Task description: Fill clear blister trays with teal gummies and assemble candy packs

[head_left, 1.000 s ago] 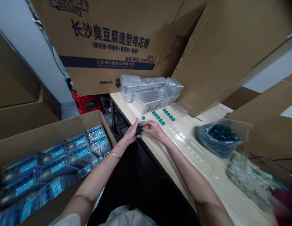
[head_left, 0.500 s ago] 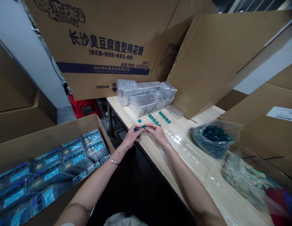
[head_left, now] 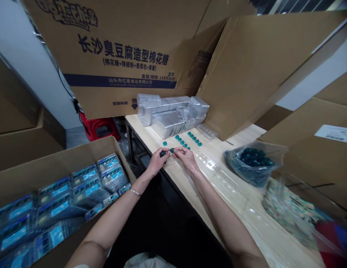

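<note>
- Cardboard cartons [head_left: 120, 56] crowd around a wooden bench [head_left: 142, 124], the largest, printed in Chinese, leaning at upper centre of the frame; a red stool [head_left: 98, 128] sits below it, left of the bench
- At centre, over the bench's near edge, the left hand [head_left: 156, 162] is nearly closed, its fingertips pinching a dark piece [head_left: 162, 153]
- Just beside it, the right hand [head_left: 187, 160] has a teal piece [head_left: 172, 150] pinched between thumb and fingertip, the two hands almost meeting
- Small teal pieces [head_left: 186, 139] lie in short rows on the bench just above the hands
- Clear plastic trays [head_left: 170, 115] are stacked beyond those rows, upper centre
- More clear trays [head_left: 207, 163] lie on the bench, right of the right hand
- A clear bag [head_left: 253, 165] of dark teal pieces sits at right
- Blister packs [head_left: 84, 186] with blue cards fill an open carton [head_left: 78, 156], lower left
</note>
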{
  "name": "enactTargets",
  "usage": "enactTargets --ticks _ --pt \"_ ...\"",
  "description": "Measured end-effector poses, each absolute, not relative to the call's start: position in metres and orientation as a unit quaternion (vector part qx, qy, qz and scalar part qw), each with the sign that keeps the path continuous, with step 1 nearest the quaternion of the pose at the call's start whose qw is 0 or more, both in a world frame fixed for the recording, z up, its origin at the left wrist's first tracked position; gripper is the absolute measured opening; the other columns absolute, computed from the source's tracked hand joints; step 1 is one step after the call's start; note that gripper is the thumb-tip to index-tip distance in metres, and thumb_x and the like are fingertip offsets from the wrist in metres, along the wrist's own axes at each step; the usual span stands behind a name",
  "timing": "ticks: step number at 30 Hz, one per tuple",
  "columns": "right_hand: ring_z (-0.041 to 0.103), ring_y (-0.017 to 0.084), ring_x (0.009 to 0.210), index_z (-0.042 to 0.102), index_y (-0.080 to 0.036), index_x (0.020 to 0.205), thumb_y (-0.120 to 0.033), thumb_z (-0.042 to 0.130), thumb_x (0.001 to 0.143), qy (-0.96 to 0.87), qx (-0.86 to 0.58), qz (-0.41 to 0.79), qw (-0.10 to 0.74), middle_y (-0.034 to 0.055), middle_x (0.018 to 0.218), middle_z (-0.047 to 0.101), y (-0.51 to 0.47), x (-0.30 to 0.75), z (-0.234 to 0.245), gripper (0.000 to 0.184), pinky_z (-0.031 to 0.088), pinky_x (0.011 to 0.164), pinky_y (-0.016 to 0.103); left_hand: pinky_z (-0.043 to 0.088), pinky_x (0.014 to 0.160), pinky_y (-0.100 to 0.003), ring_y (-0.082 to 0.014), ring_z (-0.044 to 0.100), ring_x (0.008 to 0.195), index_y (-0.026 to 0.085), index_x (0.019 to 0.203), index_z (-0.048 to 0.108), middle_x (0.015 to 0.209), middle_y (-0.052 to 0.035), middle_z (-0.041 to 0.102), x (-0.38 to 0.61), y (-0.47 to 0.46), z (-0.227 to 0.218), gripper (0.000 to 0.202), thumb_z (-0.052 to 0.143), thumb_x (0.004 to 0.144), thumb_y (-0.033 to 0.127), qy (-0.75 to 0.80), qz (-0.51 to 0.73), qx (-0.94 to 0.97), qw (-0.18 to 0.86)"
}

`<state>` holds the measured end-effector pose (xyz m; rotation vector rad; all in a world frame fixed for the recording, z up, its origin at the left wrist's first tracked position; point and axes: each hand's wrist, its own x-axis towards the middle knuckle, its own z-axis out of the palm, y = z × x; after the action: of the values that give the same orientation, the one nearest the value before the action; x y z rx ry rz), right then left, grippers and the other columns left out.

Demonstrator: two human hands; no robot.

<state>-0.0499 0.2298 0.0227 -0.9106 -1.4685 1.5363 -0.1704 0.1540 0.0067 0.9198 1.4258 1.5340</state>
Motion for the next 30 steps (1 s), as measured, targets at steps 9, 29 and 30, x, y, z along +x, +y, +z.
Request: enactTargets --ticks 9,29,30 --pt "0.059 0.011 0.056 0.062 -0.016 0.076 -0.038 0.073 0.061 -0.604 -0.369 0.569 0.418 -0.0005 0.062 0.063 0.231 -0.051 0.023 0.029 0.049 0.061 0.026 0.035 0.04 -0.015 -0.0088 0.046 0.057 0.018 0.093 0.062 0.077 -0.0021 0.057 -0.173 0.159 0.004 0.036 0.061 0.07 0.045 0.576 0.618 0.371 0.385" --pt "0.057 0.011 0.063 0.067 -0.014 0.079 -0.025 0.07 0.061 -0.576 -0.333 0.633 0.396 0.0004 0.066 0.063 0.19 -0.018 0.046 0.021 0.045 0.065 0.026 0.035 0.042 -0.016 -0.0081 0.044 0.049 0.019 0.082 0.056 0.058 0.0036 0.047 -0.163 0.149 0.026 0.028 0.058 0.071 0.044 0.57 0.603 0.385 0.403" --pt "0.057 0.011 0.063 0.067 -0.015 0.078 -0.024 0.07 0.061 -0.565 -0.333 0.64 0.4 0.0008 0.068 0.064 0.183 -0.009 0.051 0.02 0.045 0.065 0.026 0.034 0.042 -0.016 -0.0079 0.044 0.05 0.019 0.082 0.055 0.059 0.0036 0.047 -0.157 0.146 0.029 0.029 0.059 0.07 0.045 0.546 0.602 0.39 0.433"
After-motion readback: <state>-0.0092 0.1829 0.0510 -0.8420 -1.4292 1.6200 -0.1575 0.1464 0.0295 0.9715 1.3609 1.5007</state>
